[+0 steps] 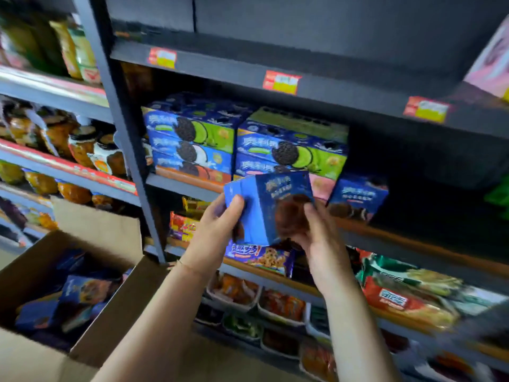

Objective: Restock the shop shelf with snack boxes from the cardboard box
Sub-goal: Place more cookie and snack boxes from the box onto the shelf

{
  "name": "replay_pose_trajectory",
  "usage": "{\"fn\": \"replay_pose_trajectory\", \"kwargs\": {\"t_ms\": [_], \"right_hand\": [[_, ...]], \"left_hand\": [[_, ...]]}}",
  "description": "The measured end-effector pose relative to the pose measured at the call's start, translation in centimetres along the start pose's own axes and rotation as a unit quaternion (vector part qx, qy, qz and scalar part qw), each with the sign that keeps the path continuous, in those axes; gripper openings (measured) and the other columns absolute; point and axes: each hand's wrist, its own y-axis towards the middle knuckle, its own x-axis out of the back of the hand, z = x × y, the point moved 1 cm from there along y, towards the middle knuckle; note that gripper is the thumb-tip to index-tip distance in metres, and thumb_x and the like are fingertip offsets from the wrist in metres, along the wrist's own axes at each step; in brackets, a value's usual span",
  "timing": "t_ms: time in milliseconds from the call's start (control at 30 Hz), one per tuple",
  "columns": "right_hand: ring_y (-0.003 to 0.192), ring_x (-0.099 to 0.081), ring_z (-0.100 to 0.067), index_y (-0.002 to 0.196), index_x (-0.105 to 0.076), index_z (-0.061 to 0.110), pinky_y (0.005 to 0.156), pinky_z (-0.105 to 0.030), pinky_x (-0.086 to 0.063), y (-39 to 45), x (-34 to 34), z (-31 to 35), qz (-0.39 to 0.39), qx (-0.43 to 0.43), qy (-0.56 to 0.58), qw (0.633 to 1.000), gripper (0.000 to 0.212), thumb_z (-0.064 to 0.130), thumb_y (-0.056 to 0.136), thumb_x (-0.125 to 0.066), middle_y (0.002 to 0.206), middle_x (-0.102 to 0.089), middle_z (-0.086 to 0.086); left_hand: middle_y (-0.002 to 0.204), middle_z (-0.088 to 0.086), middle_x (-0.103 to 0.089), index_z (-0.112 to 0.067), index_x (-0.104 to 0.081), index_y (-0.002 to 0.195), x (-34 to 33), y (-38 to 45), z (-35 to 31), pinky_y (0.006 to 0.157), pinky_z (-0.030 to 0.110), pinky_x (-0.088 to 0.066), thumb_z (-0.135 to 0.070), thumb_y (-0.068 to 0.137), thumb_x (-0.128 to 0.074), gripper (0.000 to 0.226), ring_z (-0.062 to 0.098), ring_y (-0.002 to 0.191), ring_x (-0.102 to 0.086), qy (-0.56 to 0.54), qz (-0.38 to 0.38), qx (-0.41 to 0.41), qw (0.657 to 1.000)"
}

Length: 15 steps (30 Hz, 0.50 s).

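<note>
Nearest to me, bottom left: cardboard box (115, 307), flaps open, more dark blue snack boxes (85, 289) lying jumbled inside. Blurred; can't count them.

Both forearms reach up and forward from the lower edge. Thin bracelet (184, 263) on my left wrist.

Left hand (217, 224) grips the left side of a small stack of dark blue snack boxes (271, 208), thumb curled across the near face, other fingers hidden behind. Right hand (316, 232) holds the stack's right side, thumb pressed on the front panel over the brown biscuit picture, fingers curled under and behind. Stack is held tilted, in the air, in front of the middle shelf (190, 186) and not resting on it.

Just behind, on that shelf: two piles of blue sandwich-biscuit cartons (292, 153), green, white and pink panels. Right of them, one dark blue snack box (358, 197) of the same kind as mine stands on the shelf, dark space beside it.

Below: a blue cookie packet (259, 256), trays of wrapped snacks (281, 301), red and green packets (407, 296) to the right.

Above: dark upper shelf with red-yellow price tags (281, 81) along its edge.

Far left, next bay: jars (82, 147) and bagged goods, blurred.
</note>
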Motion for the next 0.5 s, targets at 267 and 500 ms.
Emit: {"fn": "replay_pose_trajectory", "kwargs": {"t_ms": [267,500], "right_hand": [[0.093,-0.072,-0.032,0.128,-0.06,0.013,0.064,-0.038,-0.058,-2.0,4.3,2.5,-0.013,-0.067,0.087,0.994,0.046,0.046,0.099,-0.048,0.116,-0.072,-0.014],[0.106,-0.068,-0.031,0.138,-0.051,0.021,0.088,-0.047,-0.056,-3.7,7.7,3.6,-0.017,-0.098,0.097,0.99,0.074,0.064,0.078,-0.057,0.123,-0.069,-0.011]], "left_hand": [[0.137,0.011,-0.061,-0.01,-0.05,0.141,-6.4,-0.7,-2.3,0.099,0.039,-0.05,-0.06,0.085,-0.065,0.077,0.026,0.126,-0.058,-0.037,0.169,0.028,0.984],[0.109,0.012,-0.07,-0.025,-0.062,0.122,-10.9,-1.5,-2.1,0.085,0.033,-0.057,-0.042,0.083,-0.065,0.043,0.019,0.098,-0.069,0.049,0.114,-0.018,0.992]]}}
